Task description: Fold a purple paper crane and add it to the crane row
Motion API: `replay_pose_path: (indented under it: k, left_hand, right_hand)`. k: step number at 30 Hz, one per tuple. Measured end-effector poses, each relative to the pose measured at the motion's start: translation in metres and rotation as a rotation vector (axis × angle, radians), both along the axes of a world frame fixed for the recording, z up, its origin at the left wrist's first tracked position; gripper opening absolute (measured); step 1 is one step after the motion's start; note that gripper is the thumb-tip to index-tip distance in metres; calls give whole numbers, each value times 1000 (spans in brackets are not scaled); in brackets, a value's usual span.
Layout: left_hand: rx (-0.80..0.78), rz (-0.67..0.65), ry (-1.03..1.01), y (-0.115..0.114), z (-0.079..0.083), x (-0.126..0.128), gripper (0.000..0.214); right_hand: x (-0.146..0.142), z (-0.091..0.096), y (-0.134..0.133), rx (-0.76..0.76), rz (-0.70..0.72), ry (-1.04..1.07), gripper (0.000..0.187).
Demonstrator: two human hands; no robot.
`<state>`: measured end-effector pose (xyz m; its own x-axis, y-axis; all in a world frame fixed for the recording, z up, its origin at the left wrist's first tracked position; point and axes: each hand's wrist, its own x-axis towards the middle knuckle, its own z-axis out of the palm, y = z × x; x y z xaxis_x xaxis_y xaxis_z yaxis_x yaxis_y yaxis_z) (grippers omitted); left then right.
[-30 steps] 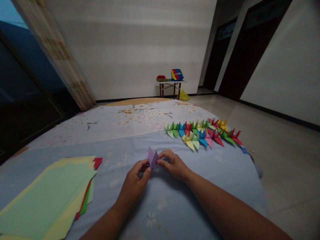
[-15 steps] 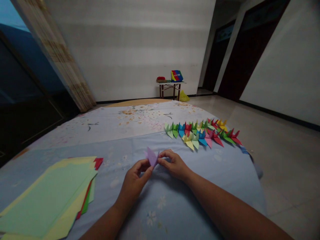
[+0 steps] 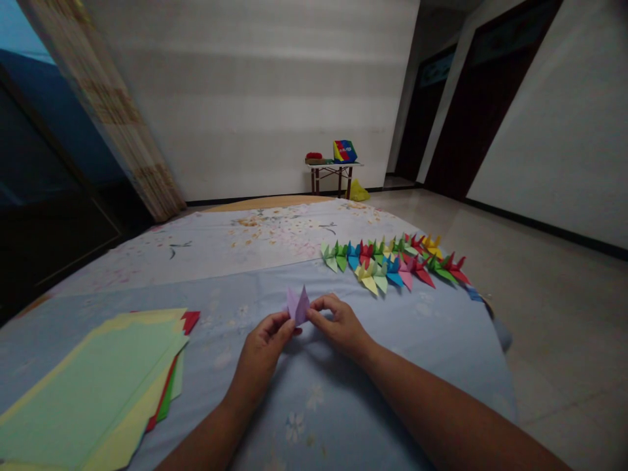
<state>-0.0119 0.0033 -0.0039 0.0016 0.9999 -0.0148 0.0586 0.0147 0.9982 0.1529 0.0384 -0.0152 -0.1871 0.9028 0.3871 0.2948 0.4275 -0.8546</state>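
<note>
Both of your hands are closed on a lilac folded paper (image 3: 298,306), held just over the pale blue bedcover (image 3: 343,399) near the middle of your view. Your left hand (image 3: 260,350) pinches the paper's lower left side between thumb and fingers. Your right hand (image 3: 341,324) comes in from the other side, its fingertips (image 3: 318,304) against the paper's lower right. Your grip is narrow, with the two hands nearly meeting around the piece. Compared with the earlier frames, the paper's tip stands a little higher and more upright, and your left fingers sit slightly differently on it.

Ahead of your hands, near but not touching them, folded paper cranes (image 3: 387,265) in many colours lie in two rough rows on the cover. To your left lies a stack of origami paper (image 3: 88,386), green on top with yellow beneath, and a red sheet (image 3: 190,320) pokes out at its corner. Past the cover spreads a white floral sheet (image 3: 235,239).

Across the room, a small folding table (image 3: 331,169) holds a multicoloured box (image 3: 345,151), with a yellow plastic bag (image 3: 359,191) on the floor by its leg. That far corner has slid slightly left and down in your view since the first frame, so your head has shifted a little.
</note>
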Motion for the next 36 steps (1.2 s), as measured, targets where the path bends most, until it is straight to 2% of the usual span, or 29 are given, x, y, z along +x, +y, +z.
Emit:
replay_pose_path:
  k: [3, 9, 15, 18, 24, 30, 36]
  left_hand:
    - [41, 22, 24, -1, 2, 0, 34]
    - [95, 45, 52, -3, 6, 1, 33]
    - [92, 103, -10, -2, 5, 5, 52]
    - [77, 74, -45, -2, 3, 4, 54]
    - [55, -7, 0, -2, -4, 0, 39]
    - [36, -46, -122, -1, -7, 0, 43]
    - [6, -70, -181, -2, -1, 6, 42]
  right_hand:
    - [0, -2, 1, -26, 39, 46, 15]
    - [-1, -5, 6, -192, 210, 262, 27]
    - [-2, 0, 5, -262, 342, 385, 31]
    - [-2, -3, 5, -282, 346, 382, 31]
    - [-3, -8, 5, -327, 314, 368, 35]
    - [-7, -7, 5, -362, 244, 418, 35]
    - [-3, -6, 2, -247, 105, 198, 26]
